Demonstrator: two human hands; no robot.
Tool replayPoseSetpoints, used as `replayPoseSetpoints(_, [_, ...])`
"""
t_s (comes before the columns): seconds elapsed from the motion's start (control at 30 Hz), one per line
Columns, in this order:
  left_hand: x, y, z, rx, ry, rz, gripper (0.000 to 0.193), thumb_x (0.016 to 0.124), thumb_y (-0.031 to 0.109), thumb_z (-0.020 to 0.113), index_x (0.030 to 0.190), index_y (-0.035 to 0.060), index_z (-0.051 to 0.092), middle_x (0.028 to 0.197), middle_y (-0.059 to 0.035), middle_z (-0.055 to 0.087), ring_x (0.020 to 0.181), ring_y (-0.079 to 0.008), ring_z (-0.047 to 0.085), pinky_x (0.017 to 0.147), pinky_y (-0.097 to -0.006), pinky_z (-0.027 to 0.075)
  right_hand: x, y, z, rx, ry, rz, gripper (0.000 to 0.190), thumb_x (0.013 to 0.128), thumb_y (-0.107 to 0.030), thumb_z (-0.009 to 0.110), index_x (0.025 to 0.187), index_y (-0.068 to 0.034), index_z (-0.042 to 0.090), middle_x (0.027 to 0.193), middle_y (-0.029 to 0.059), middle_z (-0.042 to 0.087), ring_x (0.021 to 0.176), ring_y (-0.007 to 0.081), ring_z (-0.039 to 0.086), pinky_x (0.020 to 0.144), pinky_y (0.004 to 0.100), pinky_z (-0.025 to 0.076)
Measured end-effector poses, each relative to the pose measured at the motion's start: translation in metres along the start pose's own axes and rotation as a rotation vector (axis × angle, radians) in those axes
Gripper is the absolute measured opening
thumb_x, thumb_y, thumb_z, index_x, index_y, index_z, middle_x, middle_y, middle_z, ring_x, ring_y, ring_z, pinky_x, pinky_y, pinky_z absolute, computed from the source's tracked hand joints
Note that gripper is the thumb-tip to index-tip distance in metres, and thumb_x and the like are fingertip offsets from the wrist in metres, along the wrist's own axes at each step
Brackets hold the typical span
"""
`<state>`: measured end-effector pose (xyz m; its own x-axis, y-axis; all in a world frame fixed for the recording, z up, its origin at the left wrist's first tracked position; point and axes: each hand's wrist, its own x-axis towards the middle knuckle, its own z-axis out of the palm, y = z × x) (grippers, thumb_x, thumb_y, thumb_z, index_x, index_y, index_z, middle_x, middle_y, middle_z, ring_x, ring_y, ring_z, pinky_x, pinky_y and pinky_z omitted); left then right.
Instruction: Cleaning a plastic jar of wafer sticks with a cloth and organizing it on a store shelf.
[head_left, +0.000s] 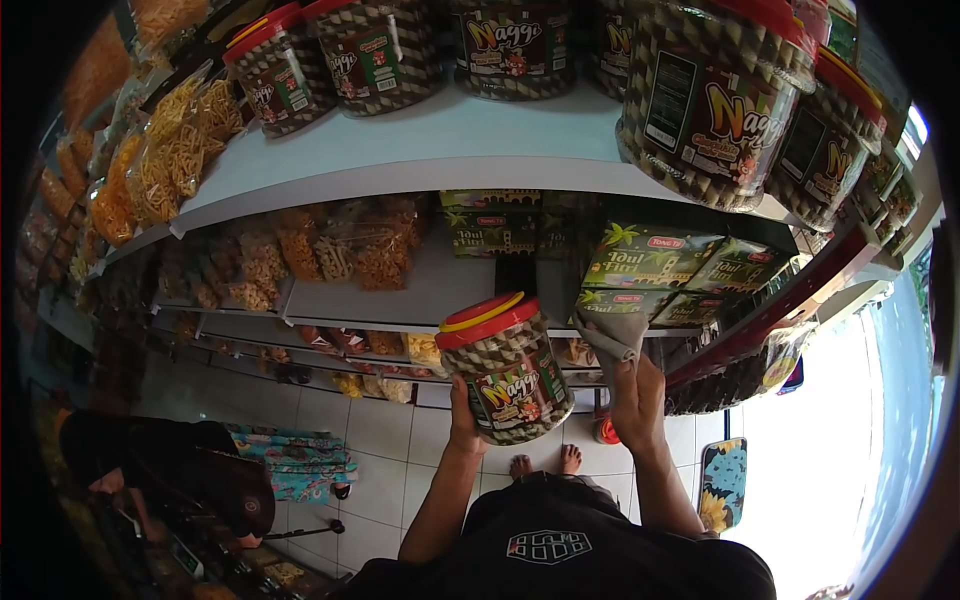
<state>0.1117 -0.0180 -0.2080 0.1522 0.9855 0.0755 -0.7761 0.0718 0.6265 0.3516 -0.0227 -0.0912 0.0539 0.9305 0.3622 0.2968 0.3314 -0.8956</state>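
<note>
My left hand (466, 420) grips the lower left side of a clear plastic jar of striped wafer rolls (506, 367). The jar has a red lid with a yellow handle and leans a little to the left. To its right, my right hand (637, 397) is closed on a grey cloth (615, 334), apart from the jar. The cloth is bunched above the fingers, in front of stacked green boxes (649, 255) on the middle shelf. More wafer roll jars (514, 49) stand along the white upper shelf (420, 165).
Bagged snacks (180, 142) fill the left shelves. A person in dark clothes (172, 472) is at the lower left, beside a counter. A red-lidded container (607, 430) is on the tiled floor near my feet; a floral mat (724, 484) lies to the right.
</note>
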Motion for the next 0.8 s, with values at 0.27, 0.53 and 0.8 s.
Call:
replayPoseSetpoints(0.27, [0.004, -0.024, -0.016, 0.122, 0.254, 0.084, 0.086, 0.111, 0.070, 0.049, 0.167, 0.0070, 0.035, 0.158, -0.0147, 0.058, 0.140, -0.0275, 0.064, 0.114, -0.0439, 0.058, -0.030, -0.008, 0.042, -0.108, -0.207, -0.105, 0.047, 0.110, -0.009, 0.051, 0.154, 0.005, 0.060, 0.158, 0.0350, 0.055, 0.144, 0.0515, 0.056, 0.118, 0.0506, 0.046])
replayPoseSetpoints(0.53, [0.002, 0.001, 0.014, 0.184, 0.215, 0.139, 0.084, 0.113, 0.058, 0.057, 0.171, 0.0089, 0.022, 0.159, -0.0143, 0.050, 0.143, -0.0233, 0.057, 0.117, -0.0403, 0.052, -0.034, -0.021, 0.054, -0.446, -0.253, -0.393, 0.052, 0.091, -0.009, 0.066, 0.141, 0.003, 0.071, 0.169, 0.0238, 0.050, 0.159, 0.0436, 0.045, 0.129, 0.0625, 0.034])
replayPoseSetpoints(0.8, [0.001, 0.016, 0.024, 0.064, 0.146, 0.058, 0.084, 0.109, 0.053, 0.066, 0.168, 0.0091, 0.027, 0.153, -0.0173, 0.057, 0.138, -0.0295, 0.065, 0.112, -0.0446, 0.061, -0.041, -0.024, 0.058, -0.515, -0.286, -0.575, 0.023, 0.084, -0.012, 0.073, 0.102, -0.001, 0.081, 0.163, 0.0148, 0.060, 0.158, 0.0360, 0.050, 0.129, 0.0616, 0.035])
